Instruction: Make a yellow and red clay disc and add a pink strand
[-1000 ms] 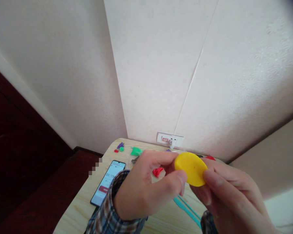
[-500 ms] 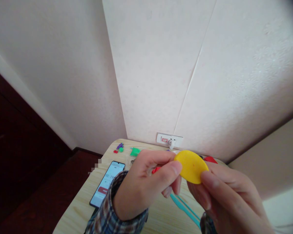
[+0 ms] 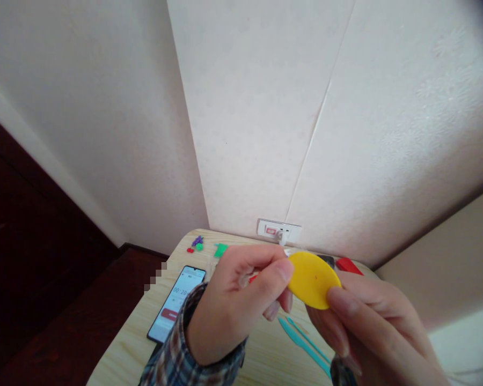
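A flat, oval disc of yellow modelling clay is held up above the table between both hands. My left hand pinches its left edge between thumb and fingers. On the right edge, the thumb and fingers of my right hand are closed too. Beneath the hands lie two teal plastic modelling tools, one of them shaped like a knife. Part of a red piece shows behind my left hand, mostly hidden.
A phone with a running timer lies at the table's left. Beyond it are small clay grapes, red cherries and a green piece. A red block lies at the back right. The wall socket holds a plug.
The yellow disc and both hands have shifted slightly left and down. More of the red block at the back right now shows. Both hands keep their pinch.
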`<state>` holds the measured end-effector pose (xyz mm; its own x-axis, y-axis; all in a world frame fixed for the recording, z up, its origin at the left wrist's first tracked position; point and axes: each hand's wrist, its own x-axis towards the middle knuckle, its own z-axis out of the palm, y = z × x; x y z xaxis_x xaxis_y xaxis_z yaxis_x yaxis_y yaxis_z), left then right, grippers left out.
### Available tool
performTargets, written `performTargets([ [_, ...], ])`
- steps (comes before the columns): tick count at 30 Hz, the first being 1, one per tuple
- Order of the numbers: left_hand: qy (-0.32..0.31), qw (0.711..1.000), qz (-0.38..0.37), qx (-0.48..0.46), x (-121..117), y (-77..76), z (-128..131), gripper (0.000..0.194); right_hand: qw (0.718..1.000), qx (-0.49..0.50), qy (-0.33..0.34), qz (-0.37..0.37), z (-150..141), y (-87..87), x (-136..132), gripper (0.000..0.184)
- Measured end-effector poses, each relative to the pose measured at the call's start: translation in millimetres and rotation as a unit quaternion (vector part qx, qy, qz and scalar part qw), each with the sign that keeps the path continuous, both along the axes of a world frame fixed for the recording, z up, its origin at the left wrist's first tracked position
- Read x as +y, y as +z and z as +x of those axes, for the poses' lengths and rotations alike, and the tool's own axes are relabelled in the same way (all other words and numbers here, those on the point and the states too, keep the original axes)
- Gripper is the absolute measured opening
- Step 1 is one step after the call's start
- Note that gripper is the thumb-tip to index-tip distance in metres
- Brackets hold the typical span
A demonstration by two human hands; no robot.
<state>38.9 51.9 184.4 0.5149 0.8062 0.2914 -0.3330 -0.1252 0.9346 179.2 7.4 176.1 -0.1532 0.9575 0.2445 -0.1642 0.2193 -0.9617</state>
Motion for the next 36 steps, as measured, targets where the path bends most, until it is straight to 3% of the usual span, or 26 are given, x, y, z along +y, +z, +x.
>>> performTargets([
  [3,0.011,1.000,0.009,0.018,-0.2,0.2,-0.7,0.036,0.999,0.013,-0.006,-0.035,-1.3,0.9,-1.1,0.051],
  [7,0.015,1.000,-0.013,0.024,-0.7,1.6,-0.7,0.039,0.996,0.036,0.039,-0.078,-0.3,-0.3,-2.0,0.051],
  [13,-0.010,0.999,-0.030,-0.009,-1.0,1.3,-0.5,0.036,0.994,0.023,0.078,-0.071,2.5,-0.5,-0.3,0.053],
  [21,0.041,0.999,-0.011,-0.013,-2.1,1.8,1.3,0.035,0.994,-0.025,0.101,-0.024,2.0,3.4,1.3,0.058],
  [26,0.043,0.999,0.002,0.006,-3.9,2.4,0.9,0.040,0.996,-0.041,0.067,-0.041,-0.1,2.0,1.3,0.057],
  [31,0.024,1.000,-0.008,0.018,-2.6,2.2,-0.2,0.039,0.993,-0.015,0.098,-0.070,0.1,0.6,-0.4,0.053],
  [36,0.038,0.999,-0.009,0.008,-3.2,1.7,-0.7,0.036,0.996,-0.021,0.075,-0.042,-0.6,2.6,1.4,0.057],
])
